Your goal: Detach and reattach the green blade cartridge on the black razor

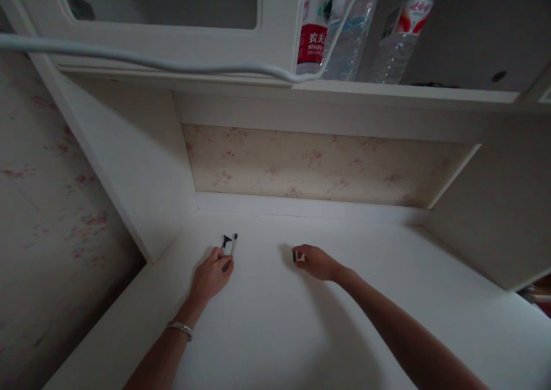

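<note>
On the white desk top, my left hand (pixel 212 273) is at the left, its fingers drawn together at the lower end of a slim white pen-like stick with a black tip (pixel 235 244). Close beside the stick is a small black T-shaped piece (pixel 226 241), perhaps a razor head; its lower part runs behind my fingers. To the right, my right hand (pixel 317 262) pinches a small dark green and white block (pixel 297 257) just over the surface, its shadow falling to the left. My fingers hide part of the block, so its kind is unclear.
Above the desk (pixel 267 321) hangs a white cabinet (pixel 172 39) with several plastic water bottles (pixel 312 34) on its open shelf. A white cable (pixel 193 67) crosses in front of it. Side panels (pixel 133 166) bound the desk left and right; floral wallpaper (pixel 301 163) covers the back.
</note>
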### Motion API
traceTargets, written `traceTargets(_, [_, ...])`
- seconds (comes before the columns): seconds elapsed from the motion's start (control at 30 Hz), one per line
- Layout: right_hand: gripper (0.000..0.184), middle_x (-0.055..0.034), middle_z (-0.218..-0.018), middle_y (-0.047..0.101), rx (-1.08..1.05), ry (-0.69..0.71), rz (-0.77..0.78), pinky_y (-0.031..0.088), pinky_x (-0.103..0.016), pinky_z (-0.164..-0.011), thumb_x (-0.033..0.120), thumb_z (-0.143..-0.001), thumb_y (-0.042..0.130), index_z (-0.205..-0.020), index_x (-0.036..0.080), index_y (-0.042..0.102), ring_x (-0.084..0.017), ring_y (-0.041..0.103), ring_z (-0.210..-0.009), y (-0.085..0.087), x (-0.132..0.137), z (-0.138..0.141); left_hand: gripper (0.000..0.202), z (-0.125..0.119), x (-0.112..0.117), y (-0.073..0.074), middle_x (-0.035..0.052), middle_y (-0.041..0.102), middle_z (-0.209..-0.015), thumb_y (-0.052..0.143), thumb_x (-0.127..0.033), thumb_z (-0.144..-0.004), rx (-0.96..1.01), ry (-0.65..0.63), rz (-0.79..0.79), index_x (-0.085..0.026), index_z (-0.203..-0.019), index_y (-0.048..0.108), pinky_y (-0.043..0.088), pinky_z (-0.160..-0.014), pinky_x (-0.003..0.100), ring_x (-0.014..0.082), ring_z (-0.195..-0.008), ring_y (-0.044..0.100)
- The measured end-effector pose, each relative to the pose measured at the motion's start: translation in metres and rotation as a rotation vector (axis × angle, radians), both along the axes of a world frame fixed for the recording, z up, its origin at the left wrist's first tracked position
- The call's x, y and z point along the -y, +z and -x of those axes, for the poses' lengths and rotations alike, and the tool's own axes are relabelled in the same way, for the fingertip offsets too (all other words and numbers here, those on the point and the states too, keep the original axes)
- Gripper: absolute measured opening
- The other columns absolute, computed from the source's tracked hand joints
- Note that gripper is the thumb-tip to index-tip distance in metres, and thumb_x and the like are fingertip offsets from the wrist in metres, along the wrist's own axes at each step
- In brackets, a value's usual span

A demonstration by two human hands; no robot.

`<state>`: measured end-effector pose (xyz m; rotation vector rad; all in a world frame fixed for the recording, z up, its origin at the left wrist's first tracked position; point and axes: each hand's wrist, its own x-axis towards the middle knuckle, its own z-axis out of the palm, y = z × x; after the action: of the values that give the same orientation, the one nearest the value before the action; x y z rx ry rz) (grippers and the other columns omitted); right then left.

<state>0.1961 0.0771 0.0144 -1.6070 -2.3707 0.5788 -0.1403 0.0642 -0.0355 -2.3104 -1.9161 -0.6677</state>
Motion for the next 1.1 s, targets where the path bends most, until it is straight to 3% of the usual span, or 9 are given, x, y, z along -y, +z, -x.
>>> traceTargets(0.2, [0.039,-0.0021,-0.094,0.070,-0.014,0.050,0.065,0.046,-0.029,-0.077,0.031,-0.083,0.062,-0.121,0.023,0.058,-0.020,0.064,-0.088,-0.013,-0.030,0.114,0.022,0.001,-0.001,-0.002,-0.0006,0.055,-0.092,0.048,-0.033,-0.089,0.050,-0.007,-0.008,-0.028,-0.096,0.068,0.042,-0.072,0.021,0.0107,-0.076,0.057])
traceTargets(0.4, [0.030,-0.0073,-0.110,0.061,0.045,-0.009,0.132,0.051,-0.041,-0.081,0.034,-0.091,0.057,-0.115,0.016,0.057,-0.021,0.062,-0.093,-0.018,-0.049,0.161,0.022,0.002,-0.002,-0.001,-0.0007,0.057,-0.091,0.046,-0.033,-0.090,0.068,-0.031,-0.025,-0.026,-0.090,0.066,0.041,-0.069,0.021,0.0108,-0.077,0.059])
traceTargets(0.67, [0.029,-0.0076,-0.114,0.060,0.065,0.009,0.159,0.051,-0.042,-0.082,0.032,-0.091,0.057,-0.115,0.017,0.057,-0.021,0.061,-0.097,-0.020,-0.054,0.179,0.031,0.005,-0.005,-0.004,0.0009,0.061,-0.082,0.040,-0.032,-0.093,0.046,0.040,-0.117,-0.021,-0.079,0.066,0.040,-0.066,0.022,0.0123,-0.070,0.060])
traceTargets(0.83, [0.037,-0.0063,-0.107,0.063,-0.018,0.045,0.140,0.050,-0.040,-0.081,0.036,-0.087,0.061,-0.120,0.020,0.055,-0.022,0.062,-0.094,-0.013,-0.050,0.172,0.030,0.007,-0.007,-0.003,0.0005,0.062,-0.080,0.042,-0.031,-0.092,0.028,0.063,-0.147,-0.021,-0.077,0.065,0.038,-0.061,0.023,0.0121,-0.066,0.059])
traceTargets(0.97, [0.046,-0.0017,-0.092,0.068,-0.151,0.026,0.081,0.045,-0.031,-0.075,0.035,-0.082,0.063,-0.127,0.029,0.052,-0.022,0.063,-0.088,-0.009,-0.026,0.148,0.031,0.005,-0.006,-0.003,0.0009,0.062,-0.079,0.042,-0.033,-0.092,0.002,0.063,-0.154,-0.020,-0.076,0.065,0.036,-0.058,0.023,0.0118,-0.064,0.058])
traceTargets(1.1, [0.033,0.0012,-0.075,0.065,-0.299,-0.024,0.058,0.039,-0.021,-0.059,0.036,-0.088,0.054,-0.118,0.024,0.058,-0.013,0.059,-0.065,-0.014,0.023,0.116,0.034,0.005,-0.005,-0.004,0.0009,0.062,-0.075,0.041,-0.034,-0.092,-0.019,0.049,-0.199,-0.019,-0.071,0.063,0.034,-0.055,0.022,0.0113,-0.061,0.055])
